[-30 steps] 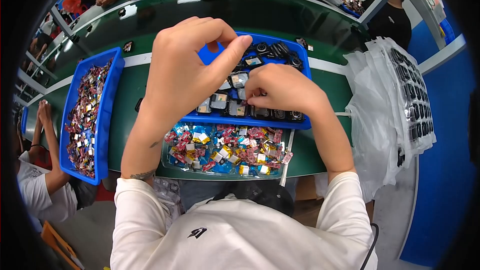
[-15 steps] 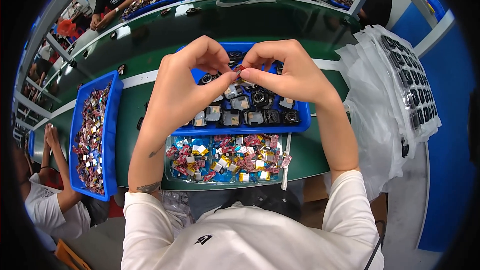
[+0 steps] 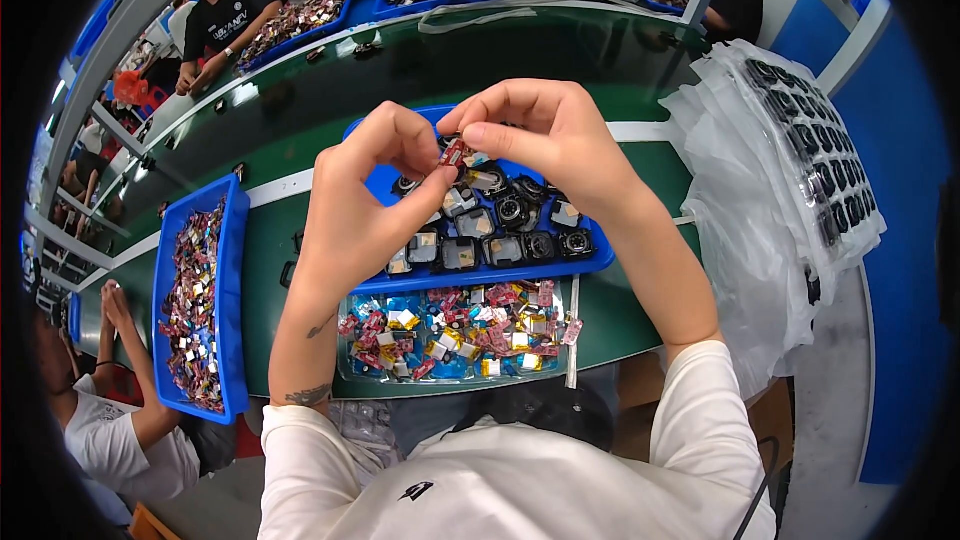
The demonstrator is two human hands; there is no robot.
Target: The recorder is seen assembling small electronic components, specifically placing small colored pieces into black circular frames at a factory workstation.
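My left hand [image 3: 385,175] and my right hand [image 3: 540,135] meet over a blue tray [image 3: 575,268]. Between their fingertips they pinch a small red circuit board [image 3: 453,154]. A silver and yellow battery pack [image 3: 485,178] shows just below it; whether it is wired to the board I cannot tell. Black watch cases [image 3: 513,210], some with round dials and some open-backed, lie in the tray beneath my hands. Closer to me, a shallow clear tray [image 3: 352,368] holds many red boards with batteries attached.
A deep blue bin [image 3: 238,290] full of boards stands at the left. On the right, white plastic sheeting [image 3: 725,210] lies under stacked trays of black parts [image 3: 825,155]. A green conveyor belt [image 3: 570,50] runs beyond, with co-workers across it and one at far left.
The view has shifted slightly. My hands have drawn a little apart, and the red board now shows more plainly, tilted between the fingertips.
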